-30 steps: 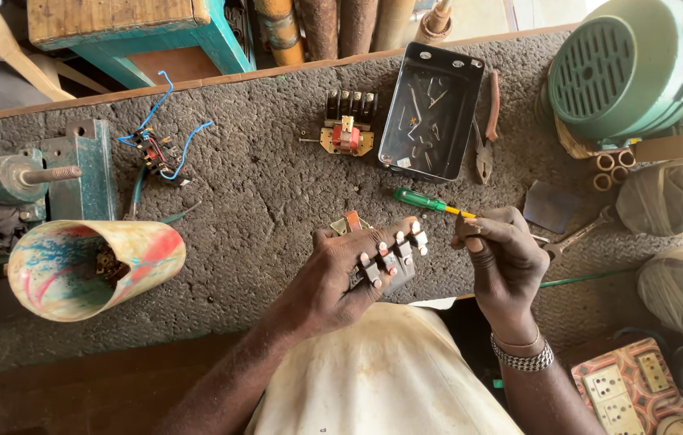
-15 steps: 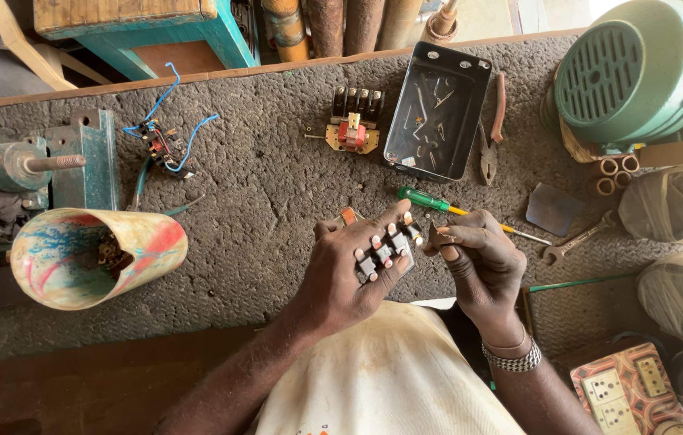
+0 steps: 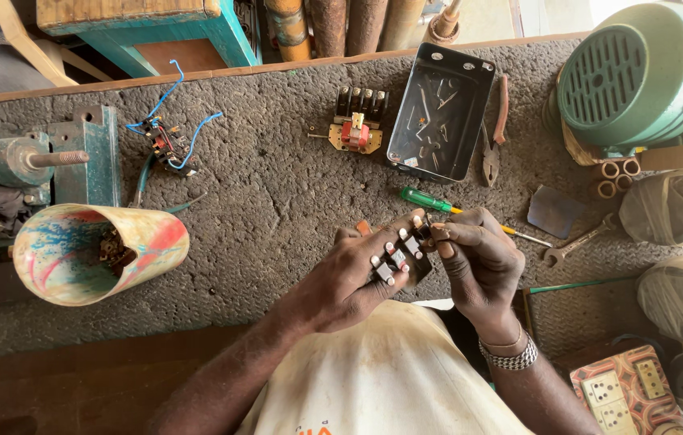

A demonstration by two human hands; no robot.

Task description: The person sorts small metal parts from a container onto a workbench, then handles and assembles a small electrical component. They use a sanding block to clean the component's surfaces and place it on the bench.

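Note:
My left hand (image 3: pixel 348 282) grips a small dark electrical block (image 3: pixel 399 256) with several pale contact pieces along its top, held over the near edge of the grey work surface (image 3: pixel 269 201). My right hand (image 3: pixel 480 262) pinches at the far end of that block with thumb and fingertips; whether a tiny part sits between the fingers is hidden. A green-handled screwdriver (image 3: pixel 430 200) lies on the surface just beyond the hands, its shaft running behind my right hand.
A black metal tray (image 3: pixel 441 113) holds loose screws beside pliers (image 3: pixel 494 133). A contactor part (image 3: pixel 357 121), a wired component (image 3: pixel 166 141), a painted tube (image 3: pixel 99 252), a vise (image 3: pixel 35 161), a spanner (image 3: pixel 579 242) and a green motor (image 3: pixel 647 72) surround the hands.
My right hand has moved left from beside the screwdriver onto the end of the block. My left hand has kept hold of the block and tilted it slightly.

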